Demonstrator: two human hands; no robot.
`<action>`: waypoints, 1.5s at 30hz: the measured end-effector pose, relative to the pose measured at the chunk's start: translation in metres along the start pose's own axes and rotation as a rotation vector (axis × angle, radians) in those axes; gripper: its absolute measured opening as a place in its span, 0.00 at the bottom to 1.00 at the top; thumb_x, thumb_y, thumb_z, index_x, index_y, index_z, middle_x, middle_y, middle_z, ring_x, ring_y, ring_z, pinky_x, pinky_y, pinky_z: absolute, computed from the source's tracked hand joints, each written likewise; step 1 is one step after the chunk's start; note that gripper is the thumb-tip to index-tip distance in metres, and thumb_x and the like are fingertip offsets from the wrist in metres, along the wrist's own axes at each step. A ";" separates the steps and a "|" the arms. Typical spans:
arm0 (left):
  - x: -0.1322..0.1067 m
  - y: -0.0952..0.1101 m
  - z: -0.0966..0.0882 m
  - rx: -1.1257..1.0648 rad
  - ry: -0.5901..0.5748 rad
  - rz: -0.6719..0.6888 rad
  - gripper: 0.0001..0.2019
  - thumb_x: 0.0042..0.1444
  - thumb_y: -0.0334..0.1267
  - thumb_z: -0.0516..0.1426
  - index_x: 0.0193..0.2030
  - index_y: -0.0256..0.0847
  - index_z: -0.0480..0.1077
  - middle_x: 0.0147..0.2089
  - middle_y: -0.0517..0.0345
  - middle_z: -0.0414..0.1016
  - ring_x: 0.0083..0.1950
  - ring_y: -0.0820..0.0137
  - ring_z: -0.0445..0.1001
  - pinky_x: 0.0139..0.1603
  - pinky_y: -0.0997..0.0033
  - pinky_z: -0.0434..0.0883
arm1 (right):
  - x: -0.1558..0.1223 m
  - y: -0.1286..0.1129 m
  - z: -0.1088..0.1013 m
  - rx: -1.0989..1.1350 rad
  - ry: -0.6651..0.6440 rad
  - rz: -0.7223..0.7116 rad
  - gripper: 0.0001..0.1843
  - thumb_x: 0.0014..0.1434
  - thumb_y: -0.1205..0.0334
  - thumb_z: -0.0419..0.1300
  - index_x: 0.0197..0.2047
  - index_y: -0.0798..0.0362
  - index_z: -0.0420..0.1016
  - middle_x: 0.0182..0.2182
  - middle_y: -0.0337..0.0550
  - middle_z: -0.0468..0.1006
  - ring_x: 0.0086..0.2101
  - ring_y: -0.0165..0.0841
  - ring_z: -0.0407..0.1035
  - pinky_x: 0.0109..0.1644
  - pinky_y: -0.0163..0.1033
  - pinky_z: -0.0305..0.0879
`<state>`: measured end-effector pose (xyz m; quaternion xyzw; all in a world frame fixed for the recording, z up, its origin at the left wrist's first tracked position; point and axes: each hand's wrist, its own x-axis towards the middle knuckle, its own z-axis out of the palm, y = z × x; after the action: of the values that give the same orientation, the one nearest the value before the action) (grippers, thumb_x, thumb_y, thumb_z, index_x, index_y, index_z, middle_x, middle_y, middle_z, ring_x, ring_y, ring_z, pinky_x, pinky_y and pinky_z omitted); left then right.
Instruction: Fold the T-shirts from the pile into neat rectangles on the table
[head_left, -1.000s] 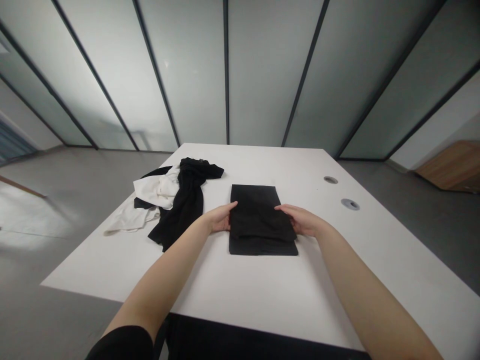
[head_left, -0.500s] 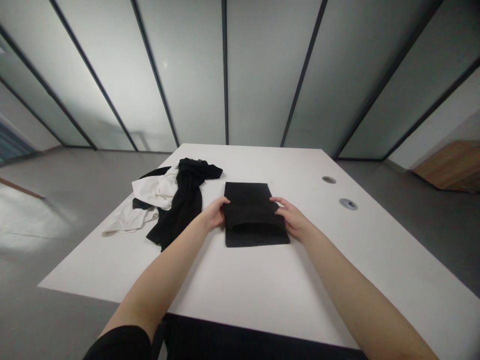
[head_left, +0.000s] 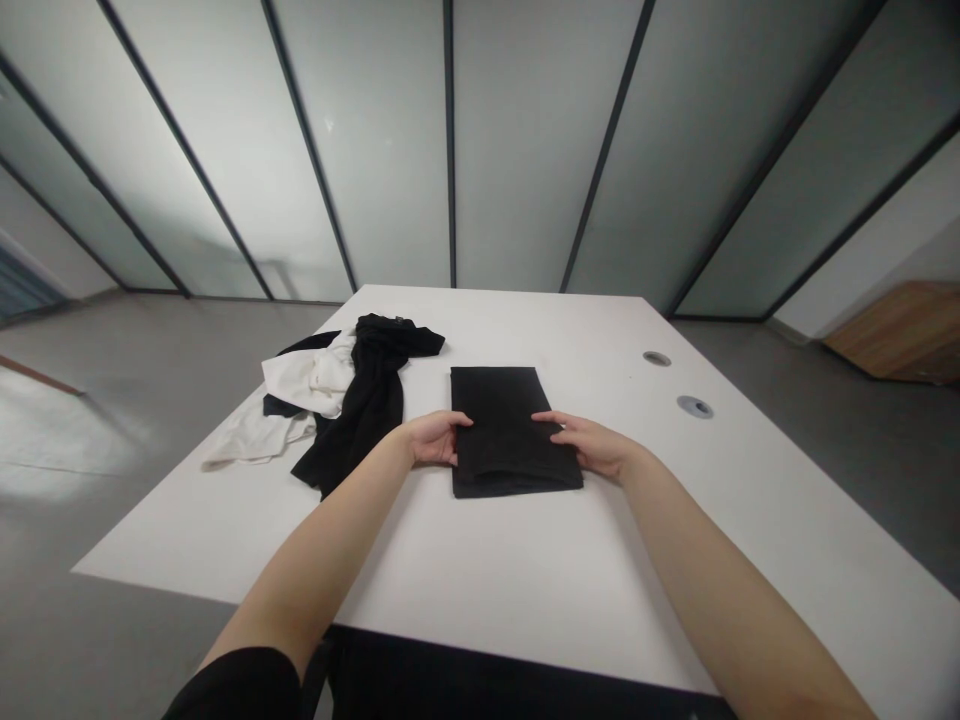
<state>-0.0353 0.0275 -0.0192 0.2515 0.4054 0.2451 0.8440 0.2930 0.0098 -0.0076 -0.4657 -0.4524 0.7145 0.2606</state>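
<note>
A black garment [head_left: 499,415], folded into a neat rectangle, lies on the white table in front of me. Its front edge shows stacked layers with a narrow gap between them. My left hand [head_left: 436,437] grips the left side, fingertips over the top and the rest of the hand beside the edge. At the right side, my right hand [head_left: 589,440] has two slightly parted fingers over the top layer, the rest of it down by the edge. What kind of garment it is cannot be made out.
Left of the folded garment lies a loose heap with a black shirt [head_left: 375,375] and white clothing [head_left: 311,380]. Two round cable grommets [head_left: 695,407] are set into the right part of the white table [head_left: 465,570]. Frosted glass panels [head_left: 390,150] stand behind it.
The raised top fold of the black garment has come down, and its wide front opening has narrowed to a slit. Both hands have moved slightly toward me along the sides.
</note>
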 end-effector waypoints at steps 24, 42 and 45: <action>-0.005 0.004 -0.008 0.718 0.204 0.548 0.22 0.55 0.46 0.70 0.55 0.48 0.74 0.26 0.68 0.66 0.22 0.73 0.62 0.23 0.74 0.57 | 0.017 0.010 -0.006 -0.214 0.120 -0.258 0.28 0.54 0.64 0.68 0.60 0.49 0.79 0.24 0.30 0.74 0.24 0.29 0.64 0.26 0.32 0.57; -0.014 0.002 0.017 1.606 0.438 1.027 0.10 0.62 0.46 0.65 0.46 0.45 0.80 0.47 0.47 0.76 0.53 0.52 0.75 0.61 0.55 0.69 | 0.032 0.014 0.004 -1.038 0.581 -0.725 0.21 0.66 0.63 0.62 0.60 0.46 0.83 0.49 0.53 0.78 0.53 0.49 0.72 0.66 0.58 0.67; -0.005 -0.015 0.028 1.727 0.347 0.953 0.19 0.69 0.51 0.58 0.58 0.44 0.78 0.59 0.44 0.77 0.62 0.52 0.73 0.68 0.50 0.66 | 0.036 0.022 0.021 -1.192 0.389 -0.807 0.22 0.73 0.57 0.55 0.66 0.47 0.80 0.61 0.54 0.78 0.62 0.49 0.70 0.70 0.59 0.64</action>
<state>-0.0121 0.0061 -0.0103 0.8752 0.4190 0.2126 0.1152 0.2601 0.0198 -0.0391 -0.4438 -0.8447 0.1017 0.2815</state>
